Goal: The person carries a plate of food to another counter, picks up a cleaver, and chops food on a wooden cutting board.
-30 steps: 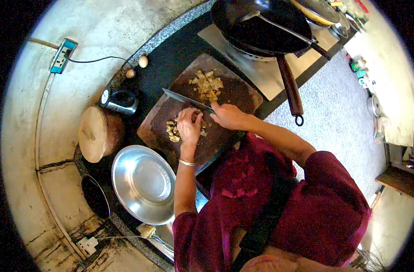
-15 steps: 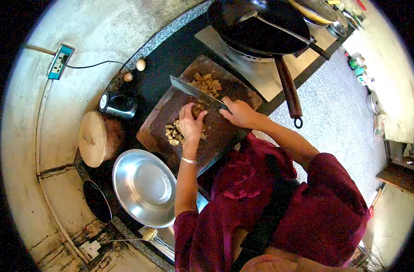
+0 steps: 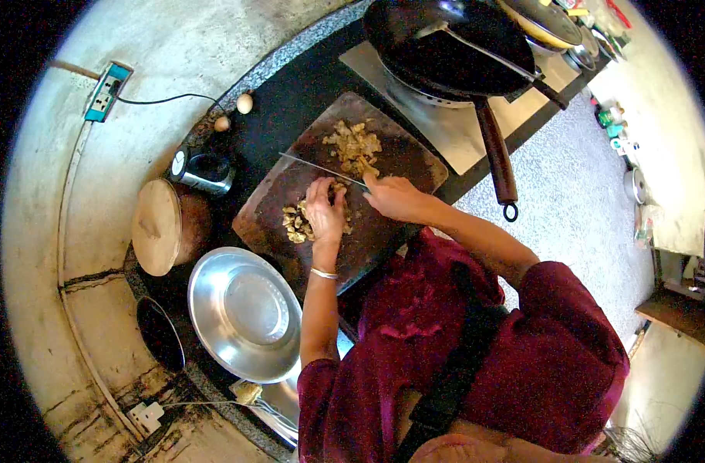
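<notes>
A brown wooden cutting board lies on the dark counter. In my right hand is the handle of a kitchen knife, its blade edge-down across the board, just beyond my left fingers. My left hand is closed, fingertips curled over brown food beside the blade; I cannot make out its kind. Past the knife lies a heap of chopped light-brown pieces. More chunky yellowish-brown pieces sit left of my left hand, which partly covers them.
A black wok with a metal spatula rests on the stove, its handle reaching toward me. A metal basin, a wooden-lidded pot, a dark jar and two eggs stand along the left.
The knife blade has turned from showing its broad side to nearly edge-on, and lies closer to my left fingers. My right hand has shifted slightly left. The left hand stays in place.
</notes>
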Motion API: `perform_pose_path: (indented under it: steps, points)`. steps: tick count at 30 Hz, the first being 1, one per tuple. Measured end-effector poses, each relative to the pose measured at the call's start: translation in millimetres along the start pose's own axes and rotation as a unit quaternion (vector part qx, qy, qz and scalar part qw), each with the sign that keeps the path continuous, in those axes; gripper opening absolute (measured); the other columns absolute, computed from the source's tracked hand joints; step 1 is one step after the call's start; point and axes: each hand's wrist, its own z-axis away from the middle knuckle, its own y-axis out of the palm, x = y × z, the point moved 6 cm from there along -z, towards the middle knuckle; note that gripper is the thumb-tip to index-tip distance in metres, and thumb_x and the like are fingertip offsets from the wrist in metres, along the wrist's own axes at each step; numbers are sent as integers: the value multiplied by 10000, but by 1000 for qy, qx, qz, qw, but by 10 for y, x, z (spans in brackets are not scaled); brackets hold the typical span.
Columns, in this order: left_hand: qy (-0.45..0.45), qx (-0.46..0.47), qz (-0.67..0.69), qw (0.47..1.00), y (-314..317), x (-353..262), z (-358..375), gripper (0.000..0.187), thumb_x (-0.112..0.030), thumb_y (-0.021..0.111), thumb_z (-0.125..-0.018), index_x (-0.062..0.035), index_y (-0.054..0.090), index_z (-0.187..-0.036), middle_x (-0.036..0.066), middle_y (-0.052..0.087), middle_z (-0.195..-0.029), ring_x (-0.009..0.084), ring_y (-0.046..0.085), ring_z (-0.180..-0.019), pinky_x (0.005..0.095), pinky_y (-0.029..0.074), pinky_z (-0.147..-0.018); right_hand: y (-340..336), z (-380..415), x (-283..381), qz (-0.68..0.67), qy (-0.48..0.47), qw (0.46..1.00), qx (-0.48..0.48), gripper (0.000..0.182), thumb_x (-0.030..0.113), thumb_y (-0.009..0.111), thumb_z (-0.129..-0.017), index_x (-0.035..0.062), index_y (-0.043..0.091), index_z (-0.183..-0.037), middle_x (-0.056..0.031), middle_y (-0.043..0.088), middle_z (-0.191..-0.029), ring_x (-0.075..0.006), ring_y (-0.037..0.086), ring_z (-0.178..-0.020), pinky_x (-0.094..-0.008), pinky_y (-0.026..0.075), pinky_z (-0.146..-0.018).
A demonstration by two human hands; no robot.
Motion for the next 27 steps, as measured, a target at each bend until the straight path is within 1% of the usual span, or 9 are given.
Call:
perform_pose_path:
  steps: [4, 8, 10, 14, 18, 19, 21, 23, 27]
  points:
    - [5, 21, 18, 1000, 13, -31, -4, 269, -71, 705, -671, -15, 581, -902, 151, 595, -903, 332, 566, -846, 389, 462, -733, -83, -7, -27, -38, -10, 999, -14, 337, 232, 484, -850, -57, 409, -1008, -243, 599, -792, -417, 592, -760, -489, 484, -666]
    - [12, -1, 4, 1000, -2, -6, 5, 268, -95, 708, -681, -27, 584, -909, 141, 596, -900, 332, 559, -850, 397, 451, -738, -67, -44, 17, -33, -16, 999, -11, 359, 229, 489, -847, -65, 408, -1035, -255, 599, -833, -425, 589, -789, -491, 484, -688]
    - [-17, 36, -8, 999, 51, -22, -17, 271, -101, 709, -684, -34, 587, -916, 138, 599, -916, 325, 555, -874, 391, 449, -755, -25, -25, -50, -38, 23, 999, 21, 386, 230, 484, -849, -72, 403, -1076, -257, 600, -850, -430, 587, -804, -492, 483, -701]
    - [15, 5, -14, 1000, 82, 9, -5, 257, -101, 691, -692, -37, 587, -918, 130, 600, -933, 322, 551, -885, 381, 447, -778, -72, 83, -115, -6, 37, 999, 31, 376, 236, 487, -849, -52, 413, -1078, -259, 600, -839, -431, 589, -793, -497, 480, -699]
    - [0, 12, -10, 1000, 97, 43, -6, 251, -80, 684, -685, -43, 590, -915, 126, 601, -935, 322, 547, -897, 379, 443, -781, -183, 178, -330, -18, 30, 999, -8, 383, 272, 498, -851, -40, 410, -1056, -282, 587, -773, -447, 579, -734, -513, 467, -671]
    - [-30, 37, -4, 999, 130, 81, -5, 264, -79, 689, -681, -46, 591, -924, 126, 599, -937, 319, 545, -898, 379, 440, -791, -214, 185, -337, -30, 34, 999, -28, 385, 276, 497, -853, -40, 408, -1052, -283, 584, -760, -449, 577, -731, -515, 465, -671]
    - [-20, 30, -3, 999, 98, 30, -6, 271, -75, 693, -677, -48, 593, -927, 124, 598, -943, 317, 546, -896, 380, 441, -794, -208, 149, -320, -43, 32, 998, -45, 386, 281, 496, -855, -41, 407, -1048, -284, 581, -747, -450, 575, -727, -517, 462, -670]
    - [0, 20, -10, 1000, 69, 12, -7, 293, -69, 706, -673, -42, 599, -944, 127, 583, -977, 319, 546, -896, 386, 449, -795, -228, 118, -275, -84, 0, 992, -95, 332, 250, 505, -871, -3, 388, -1050, -274, 564, -719, -458, 554, -699, -511, 436, -633]
    - [-17, 12, 3, 1000, 16, -9, -1, 289, -74, 700, -692, -24, 602, -959, 144, 560, -999, 325, 551, -903, 382, 464, -772, -316, 147, -162, -66, -10, 994, -90, 337, 251, 508, -870, -8, 381, -1045, -279, 565, -719, -460, 555, -704, -501, 442, -631]
